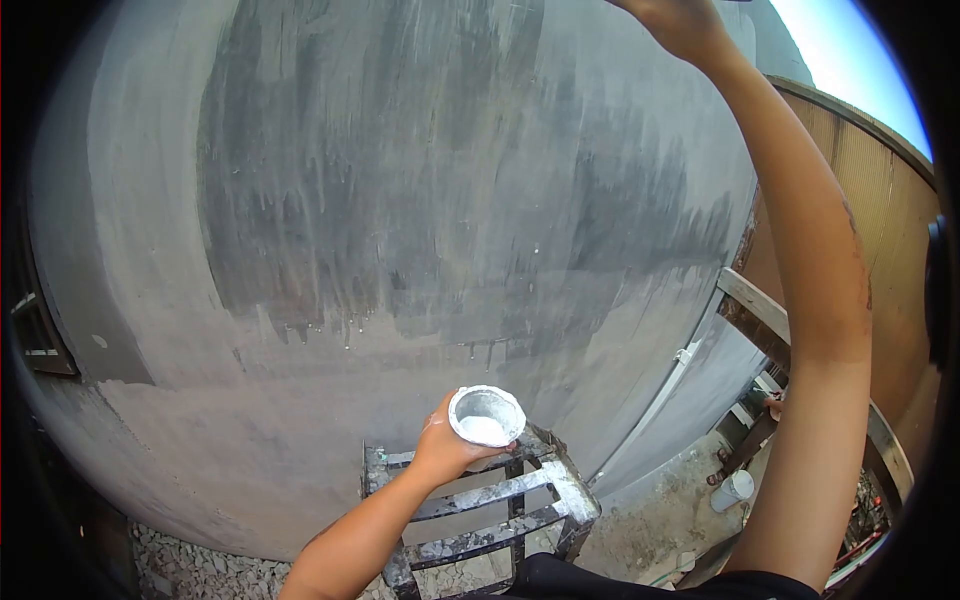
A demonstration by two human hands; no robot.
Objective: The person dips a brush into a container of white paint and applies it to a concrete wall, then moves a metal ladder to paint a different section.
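Observation:
My left hand [445, 445] is wrapped round a cup [487, 415] with a whitish, smeared rim. White paint-like liquid lies in its bottom. The cup is above a paint-spattered metal stand with slats [490, 495]. My right arm reaches up along the right side, and my right hand [680, 22] is at the top edge of the view, near the wall. Its fingers are cut off by the frame, so whatever they hold is hidden. In front of me rises a grey wall [400, 200] with darker, streaky patches and drips.
Broken stones [200, 565] cover the ground at lower left. A white bucket [733, 490] stands on the concrete at right, near wooden boards [752, 303]. A brown corrugated fence [850, 150] borders the right side, and a dark window frame [42, 335] is at far left.

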